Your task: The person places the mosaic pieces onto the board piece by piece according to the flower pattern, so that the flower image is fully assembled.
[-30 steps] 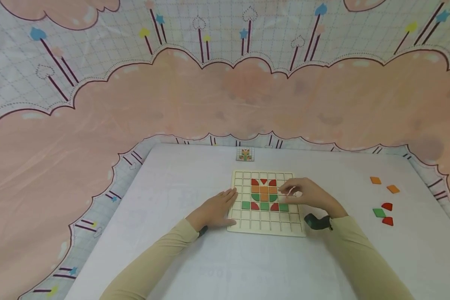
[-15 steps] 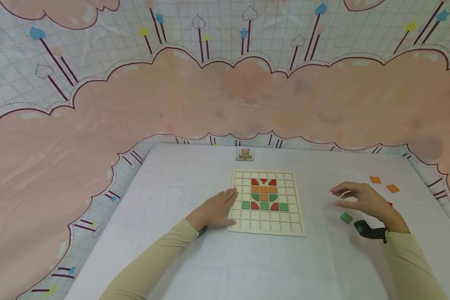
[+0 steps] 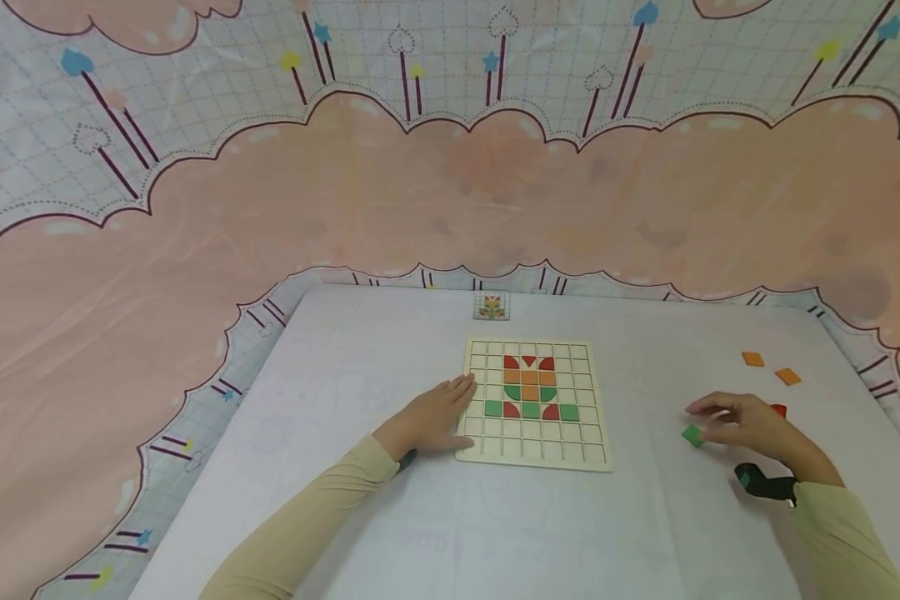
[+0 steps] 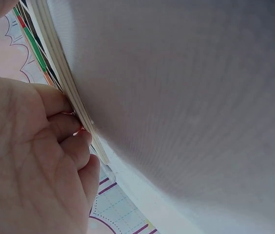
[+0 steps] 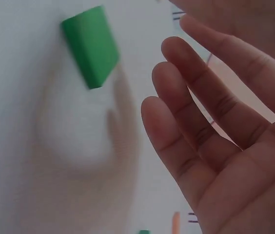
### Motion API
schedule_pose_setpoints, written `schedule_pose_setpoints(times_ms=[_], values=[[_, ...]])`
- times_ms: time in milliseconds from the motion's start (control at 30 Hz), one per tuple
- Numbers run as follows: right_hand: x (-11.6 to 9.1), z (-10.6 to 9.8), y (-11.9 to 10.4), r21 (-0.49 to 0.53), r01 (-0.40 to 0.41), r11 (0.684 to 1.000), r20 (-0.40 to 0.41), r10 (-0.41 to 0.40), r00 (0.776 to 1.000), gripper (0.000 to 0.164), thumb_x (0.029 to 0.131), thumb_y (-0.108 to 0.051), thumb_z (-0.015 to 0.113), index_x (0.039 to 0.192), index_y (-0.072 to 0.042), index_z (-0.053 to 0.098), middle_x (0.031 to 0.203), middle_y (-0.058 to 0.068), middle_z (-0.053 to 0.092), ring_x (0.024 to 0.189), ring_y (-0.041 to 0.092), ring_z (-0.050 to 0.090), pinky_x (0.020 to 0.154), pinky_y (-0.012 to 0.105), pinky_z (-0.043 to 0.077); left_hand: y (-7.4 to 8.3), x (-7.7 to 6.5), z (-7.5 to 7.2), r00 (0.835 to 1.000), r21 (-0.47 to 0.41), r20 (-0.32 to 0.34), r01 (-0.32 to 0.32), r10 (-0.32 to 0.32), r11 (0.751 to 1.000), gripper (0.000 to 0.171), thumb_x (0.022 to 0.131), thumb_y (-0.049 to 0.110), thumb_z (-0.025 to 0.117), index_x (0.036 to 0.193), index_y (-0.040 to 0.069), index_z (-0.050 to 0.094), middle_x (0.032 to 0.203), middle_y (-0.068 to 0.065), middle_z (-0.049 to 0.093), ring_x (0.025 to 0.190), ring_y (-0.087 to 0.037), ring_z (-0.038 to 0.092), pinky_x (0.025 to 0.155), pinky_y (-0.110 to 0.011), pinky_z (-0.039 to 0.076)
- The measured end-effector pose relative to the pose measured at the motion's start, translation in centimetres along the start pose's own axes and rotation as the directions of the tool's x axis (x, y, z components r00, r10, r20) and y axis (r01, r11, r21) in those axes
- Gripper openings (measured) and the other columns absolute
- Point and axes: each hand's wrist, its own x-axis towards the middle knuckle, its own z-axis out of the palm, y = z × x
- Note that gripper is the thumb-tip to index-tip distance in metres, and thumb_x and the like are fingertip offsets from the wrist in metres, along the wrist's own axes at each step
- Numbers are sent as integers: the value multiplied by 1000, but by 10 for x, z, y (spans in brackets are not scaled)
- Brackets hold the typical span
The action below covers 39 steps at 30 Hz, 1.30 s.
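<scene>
My left hand (image 3: 427, 417) lies with straight fingers along the left edge of a pale grid board (image 3: 528, 448); in the left wrist view its fingertips touch the board's layered edge (image 4: 69, 83). Set into the grid are red, orange and green tiles, among them an orange square tile (image 3: 529, 392). On the white table to the right, my right hand (image 3: 750, 427) hovers with loosely bent fingers over a loose green square tile (image 3: 692, 436). In the right wrist view that green tile (image 5: 92, 48) is apart from the fingers (image 5: 158, 117), and the thumb is mostly out of frame.
Two orange tiles (image 3: 753, 359) lie beyond my right hand. A red tile (image 3: 778, 410) is partly hidden behind that hand. At the far side of the table lies a small pattern card (image 3: 491, 306). A cloud-patterned cloth (image 3: 450, 192) hangs behind the table.
My right hand has left the board, moved right, and come down by the green tile, which the right arm hid at first. The left hand stays at the board's edge.
</scene>
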Motion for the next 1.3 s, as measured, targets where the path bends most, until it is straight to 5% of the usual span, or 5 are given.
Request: schedule_pose_setpoints(times_ms=[333, 600, 967, 1300], values=[[5, 8, 10, -65, -32, 997, 68, 37, 997, 28, 75, -13, 77, 101, -6, 68, 101, 5, 67, 86, -14, 50, 72, 12, 49, 0, 0, 1, 1000, 8, 2, 0, 0, 1000, 90, 89, 61, 47, 151, 3, 14, 159, -10, 9, 148, -21, 11, 121, -34, 17], [7, 9, 10, -87, -1, 996, 62, 6, 998, 22, 74, -8, 76, 95, -9, 70, 97, 5, 66, 85, -14, 49, 71, 11, 49, -1, 0, 0, 1000, 5, 0, 3, -3, 1000, 89, 89, 59, 48, 151, 4, 14, 159, -10, 9, 148, -21, 11, 121, -34, 17], [17, 18, 4, -169, -144, 975, -6, 145, 989, 25, 74, -13, 77, 97, -8, 70, 90, 0, 63, 75, -4, 48, 65, 15, 47, -1, 0, 0, 1000, 4, -1, -3, 3, 1000, 89, 89, 59, 47, 151, 3, 14, 159, -10, 10, 148, -21, 11, 120, -34, 18], [19, 17, 6, -157, -181, 971, -3, 183, 983, 34, 75, -18, 77, 105, -5, 68, 92, 1, 62, 78, 0, 49, 65, 15, 46, -1, -1, 0, 1000, 1, -8, -8, 8, 1000, 90, 90, 59, 47, 151, 3, 13, 159, -11, 9, 148, -22, 11, 120, -34, 18]])
